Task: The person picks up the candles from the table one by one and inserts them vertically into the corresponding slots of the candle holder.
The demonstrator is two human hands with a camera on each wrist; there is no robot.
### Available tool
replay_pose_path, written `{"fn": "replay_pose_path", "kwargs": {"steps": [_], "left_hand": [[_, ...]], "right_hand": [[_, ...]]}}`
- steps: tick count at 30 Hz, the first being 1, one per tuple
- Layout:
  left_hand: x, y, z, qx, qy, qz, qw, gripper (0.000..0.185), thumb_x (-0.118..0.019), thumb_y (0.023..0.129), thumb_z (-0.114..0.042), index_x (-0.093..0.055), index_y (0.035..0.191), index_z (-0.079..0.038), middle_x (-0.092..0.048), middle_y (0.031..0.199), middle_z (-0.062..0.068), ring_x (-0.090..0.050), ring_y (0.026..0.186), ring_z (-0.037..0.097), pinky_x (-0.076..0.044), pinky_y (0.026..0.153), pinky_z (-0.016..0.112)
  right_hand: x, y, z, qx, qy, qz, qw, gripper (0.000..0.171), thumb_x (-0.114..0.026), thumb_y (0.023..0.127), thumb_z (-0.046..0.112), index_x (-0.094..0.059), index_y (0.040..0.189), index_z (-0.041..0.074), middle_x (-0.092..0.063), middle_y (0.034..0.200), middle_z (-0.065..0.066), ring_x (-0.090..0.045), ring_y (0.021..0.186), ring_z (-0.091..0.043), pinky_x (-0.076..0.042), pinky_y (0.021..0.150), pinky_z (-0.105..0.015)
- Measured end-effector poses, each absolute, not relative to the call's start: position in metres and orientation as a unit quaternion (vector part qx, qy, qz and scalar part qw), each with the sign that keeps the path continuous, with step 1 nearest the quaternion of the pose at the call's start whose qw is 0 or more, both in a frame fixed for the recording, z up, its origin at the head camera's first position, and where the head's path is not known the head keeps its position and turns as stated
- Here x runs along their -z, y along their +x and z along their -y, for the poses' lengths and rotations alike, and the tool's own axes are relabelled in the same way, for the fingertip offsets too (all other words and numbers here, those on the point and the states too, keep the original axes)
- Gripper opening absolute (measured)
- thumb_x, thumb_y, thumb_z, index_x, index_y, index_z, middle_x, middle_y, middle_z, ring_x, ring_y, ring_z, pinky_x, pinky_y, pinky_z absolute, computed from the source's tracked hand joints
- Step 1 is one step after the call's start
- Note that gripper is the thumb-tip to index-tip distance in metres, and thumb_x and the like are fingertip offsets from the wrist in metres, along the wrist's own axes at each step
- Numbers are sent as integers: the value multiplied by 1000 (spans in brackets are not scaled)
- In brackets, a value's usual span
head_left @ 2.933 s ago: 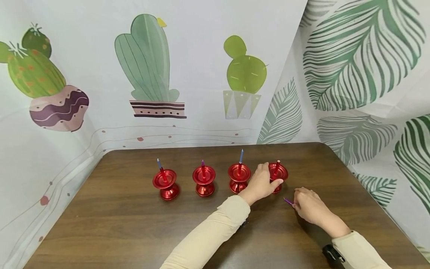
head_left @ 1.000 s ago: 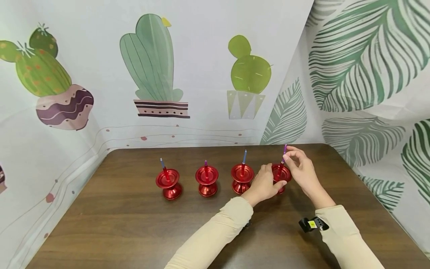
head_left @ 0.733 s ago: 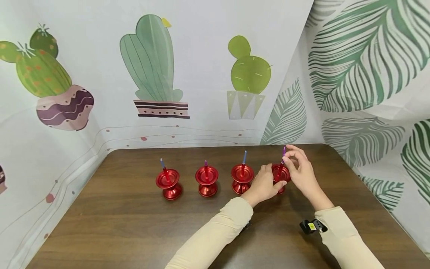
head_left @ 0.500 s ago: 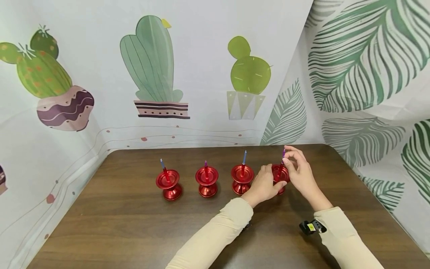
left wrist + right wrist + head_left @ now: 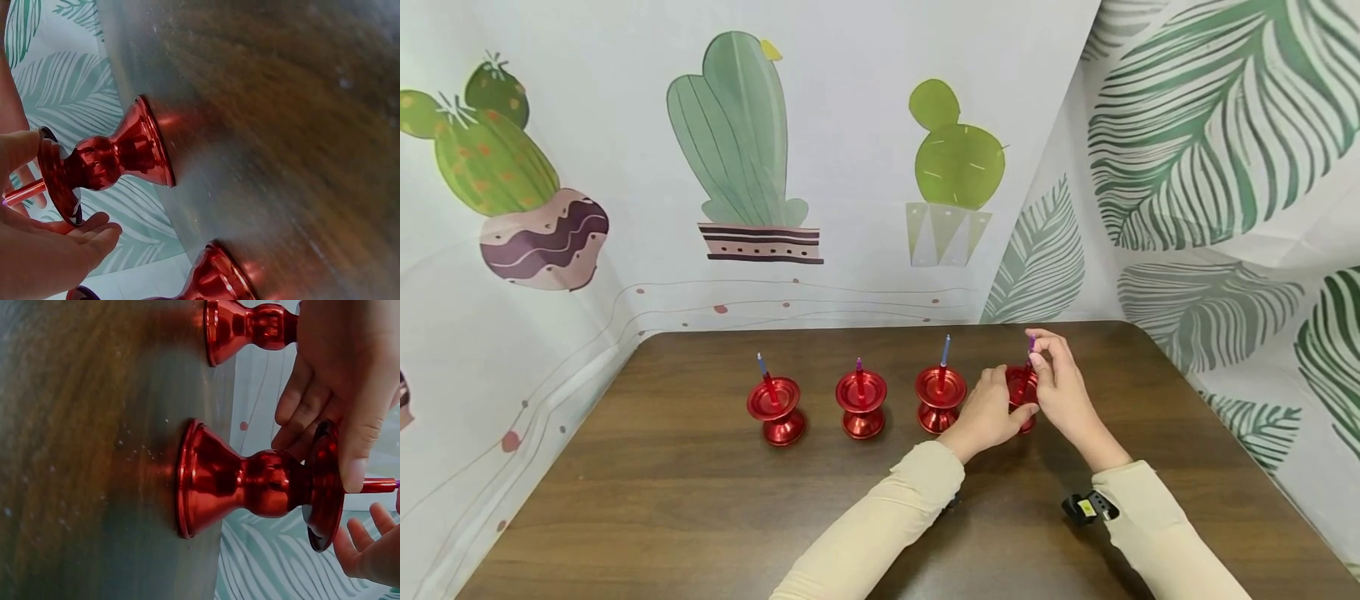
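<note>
My left hand (image 5: 988, 414) grips the dish of the rightmost red metal candle holder (image 5: 1022, 387) between thumb and fingers. Its flared base stands on the table, as the right wrist view shows of this same candle holder (image 5: 250, 484). Above it, my right hand (image 5: 1063, 392) pinches a thin purple candle (image 5: 1032, 340) between thumb and fingertips. The candle points upright out of the holder's central red tube; its lower end is hidden inside. In the left wrist view, fingers surround the dish of the candle holder (image 5: 119, 156).
Left of my hands stand three more red holders in a row: one holder (image 5: 940, 400) with a blue candle (image 5: 946, 350), another (image 5: 861, 408) with a purple candle (image 5: 859, 365), and the leftmost (image 5: 778, 417) with a tilted blue candle (image 5: 762, 363). A printed cloth (image 5: 850, 167) hangs behind the table (image 5: 700, 500).
My right hand has lifted the purple candle from the tabletop to the rightmost holder's tube. Over the last second it has lowered slightly and shifted left. My left hand keeps its grip on the dish.
</note>
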State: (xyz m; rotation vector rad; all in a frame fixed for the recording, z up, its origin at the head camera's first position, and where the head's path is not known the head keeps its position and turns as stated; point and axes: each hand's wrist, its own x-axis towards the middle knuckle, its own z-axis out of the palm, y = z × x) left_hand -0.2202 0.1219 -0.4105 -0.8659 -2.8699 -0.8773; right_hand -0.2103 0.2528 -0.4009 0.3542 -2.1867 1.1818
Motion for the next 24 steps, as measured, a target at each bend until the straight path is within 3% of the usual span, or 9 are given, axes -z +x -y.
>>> {"fn": "replay_pose_path", "kwargs": {"steps": [8, 16, 20, 24], "left_hand": [[411, -221, -120, 273, -278, 921, 18, 69, -66, 89, -40, -41, 138, 2, -53, 124, 12, -55, 113, 19, -47, 96, 27], [409, -221, -119, 265, -275, 924, 22, 69, -65, 90, -40, -41, 138, 3, -53, 125, 13, -54, 115, 20, -46, 97, 28], [410, -219, -119, 256, -273, 927, 25, 74, -64, 90, -44, -38, 141, 4, -51, 132, 15, -53, 120, 22, -45, 99, 30], [410, -211, -117, 256, -277, 926, 13, 88, -63, 89, -49, -27, 146, 7, -40, 145, 18, -44, 131, 25, -41, 104, 33]], "right_hand": [[389, -198, -239, -467, 129, 823, 296, 7, -46, 92, -17, -44, 95, -11, -49, 126, -33, -46, 114, -42, -29, 90, -6], [405, -210, -249, -451, 120, 831, 303, 7, -49, 94, -9, -45, 97, -6, -52, 124, -26, -47, 118, -37, -28, 94, -7], [409, -206, -249, -422, 102, 840, 325, 8, -52, 96, -3, -49, 100, -9, -53, 120, -28, -46, 115, -41, -37, 94, -29], [405, -193, -247, -397, 90, 854, 325, 21, -51, 98, 3, -51, 112, -12, -50, 122, -31, -43, 116, -45, -35, 94, -55]]}}
